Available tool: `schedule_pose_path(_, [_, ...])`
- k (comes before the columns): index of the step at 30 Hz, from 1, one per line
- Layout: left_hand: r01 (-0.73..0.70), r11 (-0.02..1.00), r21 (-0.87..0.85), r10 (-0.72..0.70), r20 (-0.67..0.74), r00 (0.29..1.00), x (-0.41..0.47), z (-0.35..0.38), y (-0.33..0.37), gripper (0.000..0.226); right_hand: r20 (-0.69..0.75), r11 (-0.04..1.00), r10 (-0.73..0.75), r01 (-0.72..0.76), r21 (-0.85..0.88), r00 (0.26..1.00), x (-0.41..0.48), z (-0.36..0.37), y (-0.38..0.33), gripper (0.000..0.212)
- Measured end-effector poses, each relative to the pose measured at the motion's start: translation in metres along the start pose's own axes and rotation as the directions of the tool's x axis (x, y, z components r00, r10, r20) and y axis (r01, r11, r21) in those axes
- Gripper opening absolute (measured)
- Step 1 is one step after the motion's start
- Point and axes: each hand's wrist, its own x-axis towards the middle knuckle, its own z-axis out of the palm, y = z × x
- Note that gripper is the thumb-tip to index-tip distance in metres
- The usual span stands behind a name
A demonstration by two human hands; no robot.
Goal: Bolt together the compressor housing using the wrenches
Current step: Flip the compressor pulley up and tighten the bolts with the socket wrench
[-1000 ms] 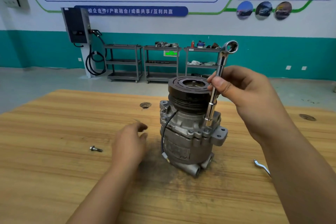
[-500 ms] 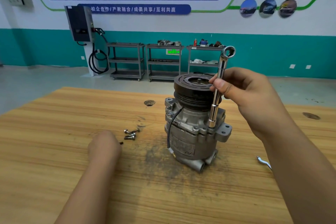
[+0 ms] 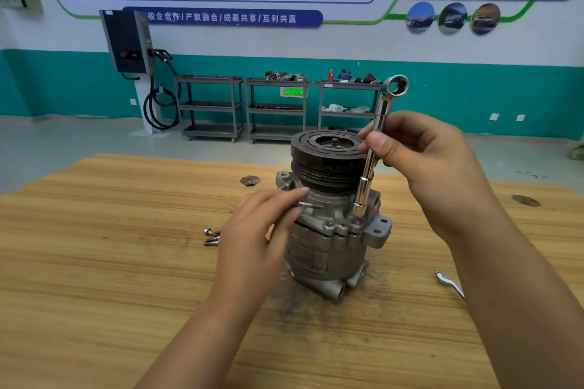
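Head view: the compressor housing (image 3: 319,249) stands upright near the middle of a wooden table (image 3: 94,262), its dark grooved pulley (image 3: 325,164) on top and its ports resting on the wood. The right hand (image 3: 433,167) has thumb and fingers curled round the shaft of a long socket wrench (image 3: 380,117), gripping it about midway. The tool stands nearly upright, tilted slightly right, its ring end above the hand and its socket end down on the flange at the housing's right side, just beside the pulley. The left hand (image 3: 256,230) is at the housing's upper left, thumb and forefinger pinching a small bolt (image 3: 311,205) that lies roughly level against the casting. A few loose bolts (image 3: 211,237) lie on the table just left of that hand. A second wrench (image 3: 448,284) lies flat to the right of the housing, partly hidden by the right forearm. Grey shelf carts (image 3: 211,107) stand along the far wall.
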Motion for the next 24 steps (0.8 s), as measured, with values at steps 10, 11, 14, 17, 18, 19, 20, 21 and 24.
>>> schedule_pose_path(10, [-0.095,0.987,0.13,0.092,0.029,0.995,-0.006,0.015,0.001,0.03,0.003,1.0,-0.015,0.015,0.0,1.0,0.0,0.002,-0.001,0.022])
schedule_pose_path(11, [-0.094,0.986,0.137,0.091,0.028,0.995,-0.006,0.015,0.001,0.03,0.0,1.0,-0.021,0.021,0.005,1.0,0.0,0.002,-0.001,0.022])
schedule_pose_path(14, [-0.095,0.985,0.142,0.091,0.031,0.995,-0.006,0.018,0.001,0.037,-0.016,0.998,-0.045,0.045,0.033,0.999,-0.001,0.004,-0.002,0.022])
schedule_pose_path(17, [-0.109,0.988,0.111,0.107,0.021,0.994,-0.004,0.023,0.005,0.03,-0.041,0.994,-0.067,0.07,0.087,0.997,-0.002,0.007,-0.005,0.022])
schedule_pose_path(18, [-0.1,0.99,0.096,0.099,0.016,0.995,-0.003,0.025,0.006,0.028,-0.048,0.992,-0.07,0.075,0.104,0.996,-0.002,0.008,-0.005,0.022])
schedule_pose_path(19, [-0.071,0.995,0.076,0.07,0.012,0.997,-0.003,0.026,0.009,0.027,-0.055,0.99,-0.073,0.078,0.115,0.996,-0.002,0.009,-0.006,0.022])
schedule_pose_path(20, [-0.023,0.998,0.054,0.022,0.015,1.0,-0.002,0.028,0.01,0.026,-0.062,0.99,-0.074,0.081,0.117,0.995,-0.002,0.01,-0.006,0.022])
schedule_pose_path(21, [0.031,0.999,0.034,-0.032,0.03,0.999,-0.002,0.029,0.012,0.026,-0.068,0.99,-0.075,0.082,0.116,0.995,-0.002,0.011,-0.006,0.022])
schedule_pose_path(24, [0.175,0.984,-0.021,-0.173,0.065,0.983,-0.003,0.031,0.015,0.026,-0.078,0.989,-0.089,0.097,0.115,0.993,-0.003,0.013,-0.007,0.023])
